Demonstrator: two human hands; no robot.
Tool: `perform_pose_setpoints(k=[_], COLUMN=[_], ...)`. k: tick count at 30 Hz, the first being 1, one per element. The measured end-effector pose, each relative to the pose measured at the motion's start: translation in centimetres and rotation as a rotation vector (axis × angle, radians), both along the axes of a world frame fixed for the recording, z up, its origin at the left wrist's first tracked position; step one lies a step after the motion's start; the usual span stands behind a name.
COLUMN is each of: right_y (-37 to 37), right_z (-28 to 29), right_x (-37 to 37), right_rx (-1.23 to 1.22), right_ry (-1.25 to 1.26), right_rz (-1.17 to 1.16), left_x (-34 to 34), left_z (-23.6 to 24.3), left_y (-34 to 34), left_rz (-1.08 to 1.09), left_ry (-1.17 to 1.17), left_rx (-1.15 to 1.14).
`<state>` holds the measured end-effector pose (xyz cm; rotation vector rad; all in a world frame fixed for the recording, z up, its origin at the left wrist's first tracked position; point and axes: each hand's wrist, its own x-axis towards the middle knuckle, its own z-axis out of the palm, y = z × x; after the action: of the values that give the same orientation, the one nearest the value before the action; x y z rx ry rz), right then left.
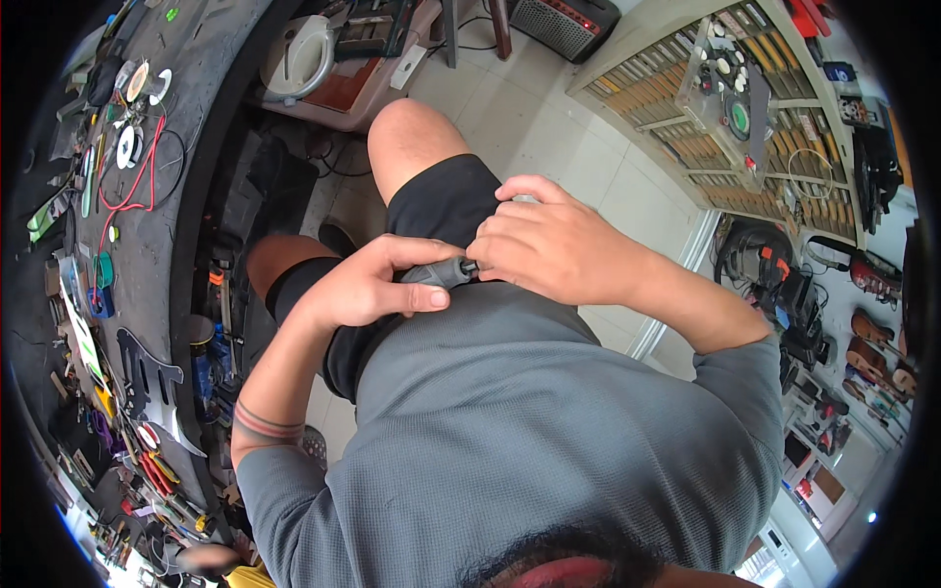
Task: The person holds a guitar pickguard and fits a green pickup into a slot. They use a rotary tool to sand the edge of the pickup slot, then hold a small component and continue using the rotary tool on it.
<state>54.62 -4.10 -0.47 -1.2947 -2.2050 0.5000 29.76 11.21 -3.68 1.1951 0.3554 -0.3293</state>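
My left hand [374, 282] is wrapped around a grey rotary tool [439, 274] in front of my belly, thumb lying along its body. The tool's dark nose points right, toward my right hand [549, 240]. The fingers of that hand are curled closed right at the nose. A small pale edge shows between its thumb side and fingers, but what it grips is mostly hidden. Both hands are above my lap, near the black shorts [446, 201].
A dark workbench [196, 108] runs along my left, with wire, spools, pliers and a black cut-out plate [147, 367] on it. Ahead stand a white ring-shaped container [312, 59] and an amplifier [564, 24]. A drawer cabinet [676, 83] is at the far right.
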Motion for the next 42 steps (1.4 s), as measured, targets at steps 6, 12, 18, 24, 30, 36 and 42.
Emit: perform_pose_setpoints(k=[6,12,18,24,30,36,42], right_y=[-1.8,-2.8,-1.9,-0.8,1.9,0.5,-2.2], right_z=[-0.8,-2.2,-1.3,1.0,4.6,2.5,-0.8], right_x=[-1.6,-4.1,-3.1,-1.1,-0.8,-1.2,-4.5], right_rx=[-1.053,-1.024,-0.937,-1.057,-0.42,-0.805,-1.058], right_ry=[1.485,1.999,1.629,1.147,0.289,0.932,1.863], right_rz=[-0.149,-0.054,-0.12,0.084,0.49,-0.235,-0.119], left_x=[0.1,0.2,0.0,-0.8,-1.2,-1.0,-0.8], left_z=[0.7,1.4,1.5,-0.4,-0.5,0.2,1.8], left_y=[-0.9,-1.3,-1.6,-0.4,1.0,-0.2,-2.0], left_rz=[0.165,0.212,0.178,0.13,-0.264,0.155,0.277], left_ry=[-0.525,-0.639,-0.546,-0.63,-0.116,-0.657,-0.585], left_rx=[1.28,1.643,1.393,0.637,-0.359,0.71,1.741])
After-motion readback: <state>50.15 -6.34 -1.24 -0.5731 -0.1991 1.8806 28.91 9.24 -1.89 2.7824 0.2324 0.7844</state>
